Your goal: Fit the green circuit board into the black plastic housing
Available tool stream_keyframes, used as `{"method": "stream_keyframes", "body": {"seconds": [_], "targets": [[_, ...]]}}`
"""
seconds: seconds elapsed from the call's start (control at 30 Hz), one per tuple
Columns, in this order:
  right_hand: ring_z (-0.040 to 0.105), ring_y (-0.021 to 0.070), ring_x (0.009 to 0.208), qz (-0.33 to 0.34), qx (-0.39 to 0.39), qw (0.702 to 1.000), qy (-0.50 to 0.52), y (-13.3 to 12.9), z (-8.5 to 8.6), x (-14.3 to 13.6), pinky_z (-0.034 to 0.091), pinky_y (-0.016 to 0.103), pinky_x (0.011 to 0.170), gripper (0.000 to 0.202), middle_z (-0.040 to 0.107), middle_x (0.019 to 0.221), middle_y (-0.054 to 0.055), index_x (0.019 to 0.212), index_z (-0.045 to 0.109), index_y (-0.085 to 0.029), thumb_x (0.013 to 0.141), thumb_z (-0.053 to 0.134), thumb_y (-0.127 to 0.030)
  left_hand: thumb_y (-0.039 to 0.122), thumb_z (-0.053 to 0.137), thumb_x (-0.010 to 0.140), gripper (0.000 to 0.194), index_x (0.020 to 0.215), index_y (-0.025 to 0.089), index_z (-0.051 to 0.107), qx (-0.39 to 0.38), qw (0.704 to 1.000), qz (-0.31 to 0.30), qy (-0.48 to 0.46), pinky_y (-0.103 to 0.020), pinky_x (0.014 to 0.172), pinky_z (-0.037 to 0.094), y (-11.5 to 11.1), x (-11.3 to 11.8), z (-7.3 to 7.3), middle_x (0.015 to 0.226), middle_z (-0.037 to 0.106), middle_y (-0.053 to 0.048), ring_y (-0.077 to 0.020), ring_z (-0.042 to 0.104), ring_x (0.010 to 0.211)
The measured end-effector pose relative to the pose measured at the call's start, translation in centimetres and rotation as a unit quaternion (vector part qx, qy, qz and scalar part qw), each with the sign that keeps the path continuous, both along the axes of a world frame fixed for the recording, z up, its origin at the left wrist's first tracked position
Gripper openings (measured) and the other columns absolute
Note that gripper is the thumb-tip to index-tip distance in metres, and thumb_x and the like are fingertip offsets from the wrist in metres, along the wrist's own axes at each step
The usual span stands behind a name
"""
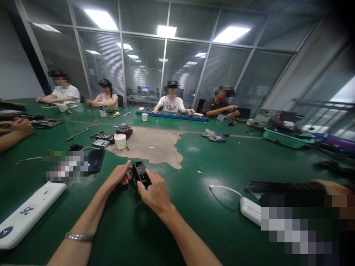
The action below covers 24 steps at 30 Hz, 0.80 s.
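Note:
A small black plastic part with rectangular openings is held upright above the green table. My right hand grips it from the right, thumb at its lower edge and index finger at its upper right. On its left side, my left hand is closed, with curled fingers beside a green edge that looks like a circuit board. What the left fingers hold is partly hidden. A metal bracelet circles my left wrist.
A white power bank lies left, near a dark phone. A paper cup stands beside loose electronics. A green basket and gloves are to the right. Several people sit around the table; another person's hands are at left.

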State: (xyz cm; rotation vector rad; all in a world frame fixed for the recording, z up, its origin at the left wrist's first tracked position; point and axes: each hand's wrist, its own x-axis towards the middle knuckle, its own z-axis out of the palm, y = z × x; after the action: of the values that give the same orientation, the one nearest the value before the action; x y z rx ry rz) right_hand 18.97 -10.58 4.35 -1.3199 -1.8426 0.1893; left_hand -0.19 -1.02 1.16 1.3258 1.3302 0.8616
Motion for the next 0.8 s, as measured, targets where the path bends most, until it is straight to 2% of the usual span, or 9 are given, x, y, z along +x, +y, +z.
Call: {"method": "stream_keyframes", "body": {"seconds": [0.17, 0.3, 0.4, 0.5, 0.63, 0.73, 0.8], "targets": [[0.06, 0.0265, 0.098, -0.005, -0.003, 0.999, -0.054, 0.1, -0.3, -0.7, 0.047, 0.037, 0.088, 0.048, 0.066, 0.103, 0.013, 0.125, 0.054, -0.011, 0.082, 0.058, -0.035, 0.081, 0.045, 0.073, 0.077, 0.099, 0.01, 0.061, 0.02, 1.0, -0.005, -0.002, -0.023, 0.04, 0.041, 0.4, -0.3, -0.4, 0.061, 0.063, -0.002, -0.014, 0.057, 0.042], [0.06, 0.0256, 0.095, 0.003, -0.025, 0.996, -0.088, 0.0, -0.6, -0.8, 0.046, 0.036, 0.087, 0.037, 0.066, 0.097, 0.011, 0.115, 0.059, -0.015, 0.083, 0.057, -0.033, 0.077, 0.049, 0.074, 0.075, 0.107, 0.012, 0.062, 0.01, 1.0, 0.004, -0.004, -0.023, 0.04, 0.042, 0.7, -0.4, -0.6, 0.067, 0.061, -0.001, -0.0125, 0.057, 0.042], [0.06, 0.0257, 0.096, 0.005, -0.037, 0.994, -0.098, -0.4, -1.0, -0.7, 0.047, 0.036, 0.087, 0.04, 0.066, 0.099, 0.011, 0.119, 0.057, -0.016, 0.082, 0.058, -0.032, 0.077, 0.051, 0.073, 0.073, 0.107, 0.013, 0.062, 0.002, 1.0, 0.002, 0.012, -0.023, 0.04, 0.042, 0.7, -0.3, -0.6, 0.068, 0.06, 0.0, -0.0129, 0.058, 0.043], [0.059, 0.0277, 0.102, 0.005, -0.033, 0.995, -0.091, -0.7, -1.5, -0.6, 0.046, 0.039, 0.09, 0.053, 0.064, 0.108, 0.014, 0.13, 0.05, -0.014, 0.082, 0.059, -0.035, 0.077, 0.053, 0.071, 0.067, 0.093, 0.014, 0.063, 0.024, 0.999, -0.013, 0.038, -0.023, 0.04, 0.042, 0.5, -0.2, -0.5, 0.065, 0.058, 0.001, -0.0136, 0.058, 0.043], [0.057, 0.0292, 0.108, -0.008, -0.027, 0.998, -0.063, -0.7, -1.7, -0.5, 0.046, 0.04, 0.092, 0.06, 0.061, 0.119, 0.016, 0.134, 0.045, -0.01, 0.084, 0.059, -0.04, 0.078, 0.054, 0.07, 0.062, 0.068, 0.016, 0.057, 0.033, 0.997, -0.028, 0.065, -0.023, 0.04, 0.042, 0.3, 0.0, -0.2, 0.057, 0.057, 0.0, -0.0139, 0.057, 0.042], [0.061, 0.0286, 0.1, -0.02, -0.052, 0.996, -0.063, -0.5, -1.8, -0.5, 0.048, 0.04, 0.087, 0.054, 0.065, 0.108, 0.015, 0.129, 0.05, -0.011, 0.086, 0.056, -0.042, 0.078, 0.057, 0.066, 0.062, 0.067, 0.016, 0.058, 0.014, 0.997, -0.022, 0.069, -0.023, 0.04, 0.041, 0.4, 0.0, 0.0, 0.055, 0.059, 0.0, -0.0141, 0.056, 0.042], [0.062, 0.0283, 0.097, -0.018, -0.065, 0.996, -0.061, -0.5, -1.9, -0.5, 0.048, 0.039, 0.086, 0.052, 0.066, 0.103, 0.014, 0.127, 0.052, -0.012, 0.085, 0.057, -0.044, 0.078, 0.058, 0.064, 0.064, 0.074, 0.015, 0.061, 0.007, 0.998, -0.021, 0.058, -0.023, 0.041, 0.041, 0.5, 0.0, 0.0, 0.057, 0.061, -0.001, -0.0147, 0.058, 0.043]]}}
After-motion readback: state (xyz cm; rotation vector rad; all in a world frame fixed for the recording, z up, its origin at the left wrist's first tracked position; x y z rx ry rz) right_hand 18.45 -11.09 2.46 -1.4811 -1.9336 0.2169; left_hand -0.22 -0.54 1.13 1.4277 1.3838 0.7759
